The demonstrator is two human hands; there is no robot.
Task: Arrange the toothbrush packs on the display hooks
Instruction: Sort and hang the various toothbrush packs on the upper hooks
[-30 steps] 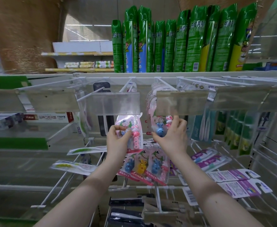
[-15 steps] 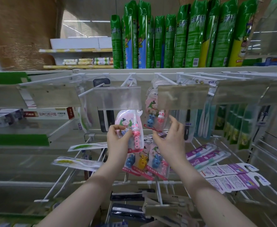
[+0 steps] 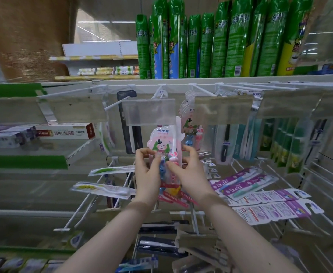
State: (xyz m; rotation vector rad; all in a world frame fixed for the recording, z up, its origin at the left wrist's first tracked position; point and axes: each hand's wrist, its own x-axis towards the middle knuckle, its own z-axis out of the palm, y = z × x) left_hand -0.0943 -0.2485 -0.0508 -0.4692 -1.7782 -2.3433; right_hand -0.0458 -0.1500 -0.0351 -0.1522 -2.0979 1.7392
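Observation:
A pink children's toothbrush pack (image 3: 162, 140) with a cartoon figure and a rabbit-handled brush stands upright in front of me. My left hand (image 3: 148, 170) grips its left edge and my right hand (image 3: 189, 170) pinches its right side, both at its middle. Its top sits just below a clear price-tag holder (image 3: 148, 112) on a white display hook (image 3: 162, 91). More of the same pink packs (image 3: 191, 127) hang on the hook to the right. Similar packs (image 3: 173, 196) hang below my hands, partly hidden.
Green spray cans (image 3: 216, 48) line the top shelf. Adult toothbrush packs (image 3: 246, 138) hang at the right; purple packs (image 3: 244, 182) and white hooks (image 3: 87, 209) jut out lower down. Toothpaste boxes (image 3: 63, 132) sit on the left shelf. Dark packs (image 3: 157, 245) hang near the bottom.
My right hand left the packs hanging on the right hook and moved left onto the pack in my left hand. That pack has risen slightly toward the price-tag holder.

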